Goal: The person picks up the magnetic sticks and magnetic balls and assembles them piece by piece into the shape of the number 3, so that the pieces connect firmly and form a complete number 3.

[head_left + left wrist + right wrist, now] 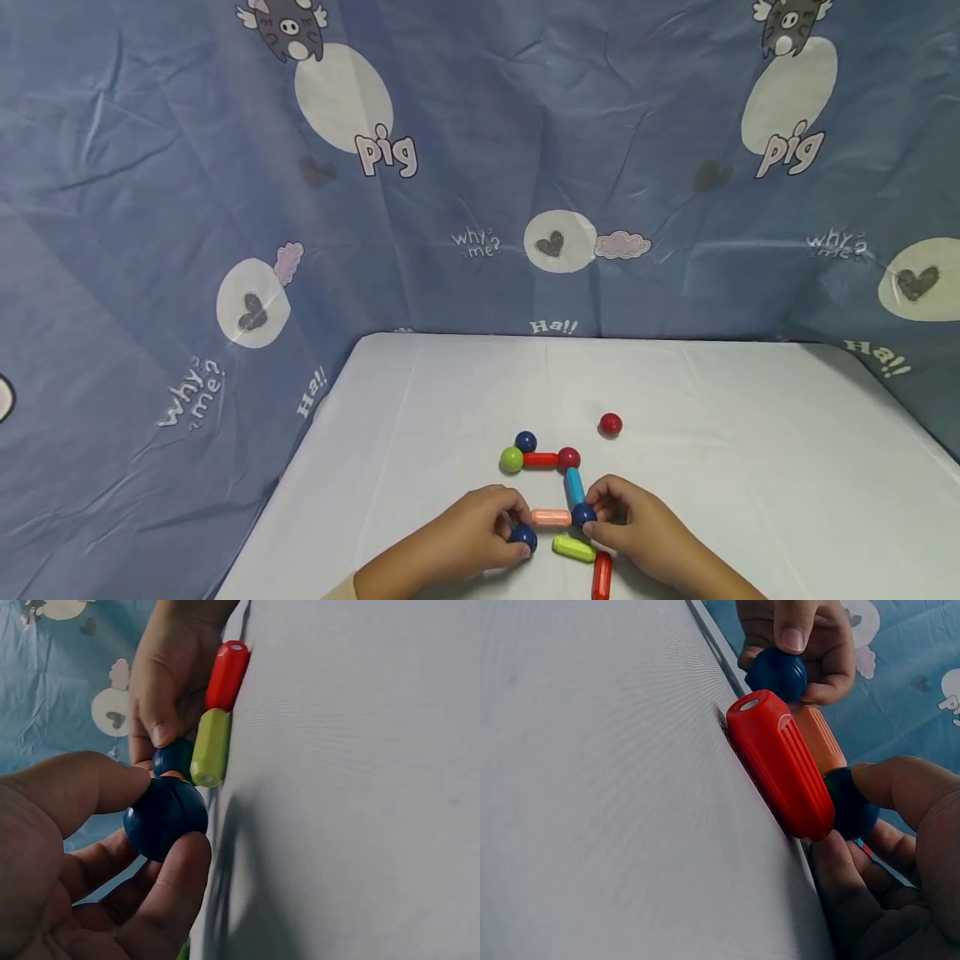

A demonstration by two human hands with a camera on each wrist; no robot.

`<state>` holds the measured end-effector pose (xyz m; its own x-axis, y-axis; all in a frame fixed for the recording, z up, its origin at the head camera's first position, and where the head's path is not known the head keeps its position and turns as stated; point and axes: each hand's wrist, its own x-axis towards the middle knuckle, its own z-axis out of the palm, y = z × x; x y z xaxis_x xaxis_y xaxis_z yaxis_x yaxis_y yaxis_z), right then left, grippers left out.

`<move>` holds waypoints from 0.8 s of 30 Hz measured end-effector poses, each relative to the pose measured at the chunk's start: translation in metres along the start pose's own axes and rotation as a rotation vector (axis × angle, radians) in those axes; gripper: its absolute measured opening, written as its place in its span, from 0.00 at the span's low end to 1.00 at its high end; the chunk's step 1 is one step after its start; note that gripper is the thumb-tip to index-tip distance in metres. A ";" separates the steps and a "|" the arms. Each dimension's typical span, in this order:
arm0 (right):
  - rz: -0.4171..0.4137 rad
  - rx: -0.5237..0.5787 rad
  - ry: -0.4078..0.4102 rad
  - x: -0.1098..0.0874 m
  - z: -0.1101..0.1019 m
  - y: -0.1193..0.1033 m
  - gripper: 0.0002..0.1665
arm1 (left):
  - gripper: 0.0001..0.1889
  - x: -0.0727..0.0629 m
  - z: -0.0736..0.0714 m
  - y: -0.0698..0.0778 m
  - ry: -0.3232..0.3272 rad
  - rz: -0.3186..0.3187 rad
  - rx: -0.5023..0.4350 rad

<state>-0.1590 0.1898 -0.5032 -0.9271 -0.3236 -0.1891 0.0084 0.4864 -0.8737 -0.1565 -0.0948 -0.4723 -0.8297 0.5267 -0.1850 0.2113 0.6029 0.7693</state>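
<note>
My left hand (483, 527) pinches a dark blue ball (523, 538) between thumb and fingers, close to the free end of an orange rod (551, 517). The thumb and fingers of my right hand (633, 525) grip another dark blue ball (582, 515), which joins the orange rod to a light blue rod (574, 487). That rod runs up to a dark red ball (569, 458). From there a red rod (541, 460) leads left to a green ball (512, 459), with a third blue ball (526, 442) right beside it.
In front of the joined pieces lie a yellow-green rod (573, 548) and a second red rod (602, 575), their ends close together. A loose red ball (611, 424) sits farther back on the white table (712, 417). Behind hangs a blue printed cloth (480, 167).
</note>
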 end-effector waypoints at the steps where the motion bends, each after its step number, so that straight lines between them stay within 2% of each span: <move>1: 0.000 0.001 0.002 0.000 0.000 0.000 0.21 | 0.13 0.001 0.001 0.000 -0.001 0.001 -0.008; 6: -0.005 0.017 0.005 0.001 -0.001 0.001 0.21 | 0.13 0.003 0.004 -0.001 0.002 -0.007 -0.029; 15: -0.011 0.033 -0.017 0.001 -0.001 0.004 0.20 | 0.13 0.005 0.003 -0.004 0.065 -0.086 -0.002; 24: -0.039 0.021 -0.013 0.002 0.001 0.003 0.18 | 0.11 0.009 0.003 -0.010 0.112 -0.077 -0.017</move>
<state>-0.1602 0.1901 -0.5062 -0.9221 -0.3524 -0.1600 -0.0201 0.4564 -0.8896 -0.1645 -0.0942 -0.4840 -0.8958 0.4084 -0.1754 0.1365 0.6283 0.7659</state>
